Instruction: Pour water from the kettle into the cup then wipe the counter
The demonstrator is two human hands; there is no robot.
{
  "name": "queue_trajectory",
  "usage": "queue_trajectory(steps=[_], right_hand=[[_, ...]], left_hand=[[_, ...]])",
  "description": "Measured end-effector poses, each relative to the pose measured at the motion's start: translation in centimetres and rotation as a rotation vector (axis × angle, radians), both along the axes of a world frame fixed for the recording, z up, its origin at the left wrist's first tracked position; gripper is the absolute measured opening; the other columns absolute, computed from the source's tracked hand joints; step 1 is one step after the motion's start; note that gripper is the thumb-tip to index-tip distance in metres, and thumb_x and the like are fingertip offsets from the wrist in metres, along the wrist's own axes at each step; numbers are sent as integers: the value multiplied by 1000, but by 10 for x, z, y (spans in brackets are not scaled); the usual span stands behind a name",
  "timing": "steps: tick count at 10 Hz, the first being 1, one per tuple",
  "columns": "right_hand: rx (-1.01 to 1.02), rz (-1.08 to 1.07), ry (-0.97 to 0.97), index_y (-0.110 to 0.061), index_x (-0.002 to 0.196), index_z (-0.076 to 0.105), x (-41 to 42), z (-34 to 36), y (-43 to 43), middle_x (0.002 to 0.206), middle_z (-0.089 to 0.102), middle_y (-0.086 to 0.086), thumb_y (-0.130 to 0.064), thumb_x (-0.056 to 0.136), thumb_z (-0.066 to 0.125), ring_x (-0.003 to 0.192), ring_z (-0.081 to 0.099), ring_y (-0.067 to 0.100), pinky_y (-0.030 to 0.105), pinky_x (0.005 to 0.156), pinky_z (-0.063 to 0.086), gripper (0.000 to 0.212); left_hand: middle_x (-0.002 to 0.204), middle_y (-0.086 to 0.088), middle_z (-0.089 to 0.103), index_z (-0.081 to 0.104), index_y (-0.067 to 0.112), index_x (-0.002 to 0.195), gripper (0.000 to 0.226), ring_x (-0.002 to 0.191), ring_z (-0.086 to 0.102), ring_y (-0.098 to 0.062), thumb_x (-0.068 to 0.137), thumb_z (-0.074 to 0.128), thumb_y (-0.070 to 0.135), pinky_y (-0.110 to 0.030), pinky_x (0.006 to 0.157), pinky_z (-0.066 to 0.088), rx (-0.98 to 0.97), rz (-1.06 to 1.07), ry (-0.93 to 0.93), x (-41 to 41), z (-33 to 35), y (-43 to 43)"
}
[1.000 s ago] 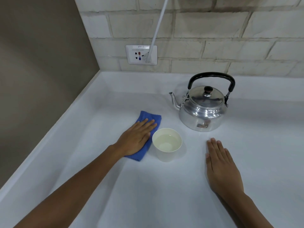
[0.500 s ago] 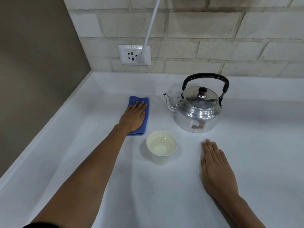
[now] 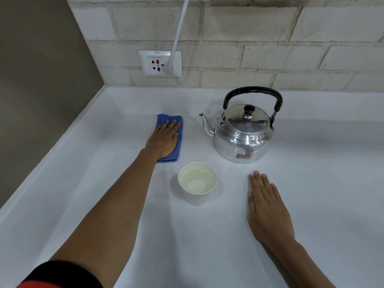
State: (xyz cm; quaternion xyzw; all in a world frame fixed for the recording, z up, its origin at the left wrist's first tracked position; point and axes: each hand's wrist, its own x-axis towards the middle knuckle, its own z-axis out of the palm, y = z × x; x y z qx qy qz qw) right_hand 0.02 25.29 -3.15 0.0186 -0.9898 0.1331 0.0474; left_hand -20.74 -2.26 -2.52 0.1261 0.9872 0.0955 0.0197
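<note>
A shiny metal kettle (image 3: 243, 138) with a black handle stands upright on the white counter (image 3: 322, 183), spout pointing left. In front of it and to its left sits a white cup (image 3: 197, 183) holding water. My left hand (image 3: 165, 139) lies flat, palm down, pressing a folded blue cloth (image 3: 179, 140) against the counter, left of the kettle and behind the cup. My right hand (image 3: 267, 206) rests flat on the counter to the right of the cup, fingers together, holding nothing.
A stone-block wall runs along the back with a white power socket (image 3: 160, 63) and a white cable (image 3: 176, 34) plugged into it. A brown side wall (image 3: 41, 80) closes the counter on the left, behind a raised white edge.
My left hand has slid the blue cloth away from me, from beside the cup toward the back wall. My right hand, the kettle and the cup have stayed in place.
</note>
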Motion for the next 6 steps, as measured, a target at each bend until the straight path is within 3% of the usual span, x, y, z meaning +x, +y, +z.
queue_trajectory(steps=[4,6], right_hand=[[-32,5,15,-12,145,5,0,-3,2,157,5,3,-19,99,21,145,-1,14,29,118,-1,50],[-145,-12,10,-15,146,7,1,1,3,157,9,-1,-21,99,23,144,1,10,23,116,-2,50]], left_hand=[[157,-2,2,3,17,145,49,144,-1,-20,99,17,28,-39,118,2,8,11,-35,2,3,0],[157,0,-1,3,19,145,53,143,-7,-16,98,20,36,-39,118,-2,120,-10,74,5,30,9]])
